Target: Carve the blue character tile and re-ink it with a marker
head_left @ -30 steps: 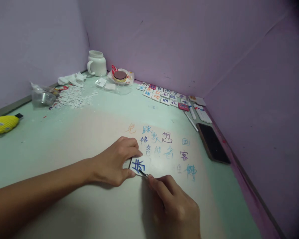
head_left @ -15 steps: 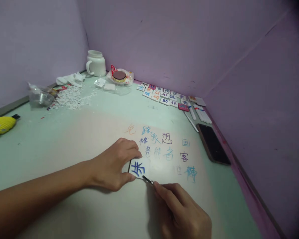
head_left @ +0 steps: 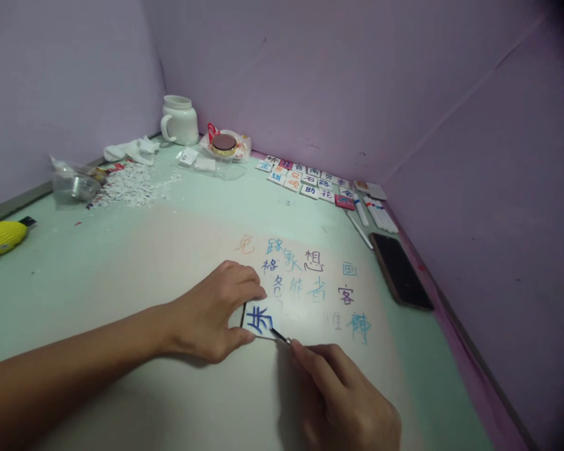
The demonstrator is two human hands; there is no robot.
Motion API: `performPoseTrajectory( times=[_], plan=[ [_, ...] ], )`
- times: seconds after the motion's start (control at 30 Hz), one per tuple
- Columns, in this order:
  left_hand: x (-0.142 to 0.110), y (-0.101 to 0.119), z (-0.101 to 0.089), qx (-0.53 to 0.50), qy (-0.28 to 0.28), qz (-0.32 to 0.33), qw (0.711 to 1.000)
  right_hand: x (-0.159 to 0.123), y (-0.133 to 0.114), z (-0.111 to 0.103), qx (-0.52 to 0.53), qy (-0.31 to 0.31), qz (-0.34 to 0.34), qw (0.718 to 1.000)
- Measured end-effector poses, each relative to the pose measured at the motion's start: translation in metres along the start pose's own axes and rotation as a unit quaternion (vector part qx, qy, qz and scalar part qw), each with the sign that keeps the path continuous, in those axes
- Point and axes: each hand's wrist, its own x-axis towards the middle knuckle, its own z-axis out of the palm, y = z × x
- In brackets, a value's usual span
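Observation:
A small white tile [head_left: 259, 321] with a blue handwritten character and a dark left edge lies flat on the table. My left hand [head_left: 216, 313] pins it there, thumb at the near side and fingers at the far side. In my right hand [head_left: 348, 394] is a craft knife [head_left: 281, 336], a slim tool with a thin dark blade and a silvery collar. Its tip meets the tile by the character's right lower strokes. Most of the knife's handle is hidden inside my curled fingers.
Coloured characters [head_left: 314, 262] are written on the table. A phone [head_left: 401, 271], white pens [head_left: 380, 215] and rows of lettered tiles [head_left: 310, 178] lie at the right and back. Farther left are a white mug [head_left: 179, 120], white shavings [head_left: 131, 185] and a yellow pouch-like object [head_left: 2, 238].
The knife tip has shifted slightly up and right along the character's edge. My left hand and the tile keep their places; the whole view has drifted a little.

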Motion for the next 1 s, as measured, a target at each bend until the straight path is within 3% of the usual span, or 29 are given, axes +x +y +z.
performPoseTrajectory(
  times=[0.2, 0.77, 0.87, 1.0],
  plan=[
    [0.0, 0.0, 0.0, -0.002, -0.007, 0.004, 1.0, 0.004, 0.003, -0.002, 0.001, 0.041, -0.024, 0.999],
    [0.002, 0.002, 0.002, -0.005, -0.01, -0.009, 1.0, 0.025, 0.016, -0.001, -0.017, -0.002, -0.128, 0.992],
    [0.002, 0.002, 0.002, -0.003, -0.01, -0.011, 1.0, 0.028, 0.017, -0.001, -0.001, -0.017, -0.117, 0.993],
    [0.002, 0.003, 0.001, -0.011, -0.007, -0.001, 1.0, 0.033, 0.027, -0.003, 0.106, -0.05, -0.066, 0.991]
  ],
)
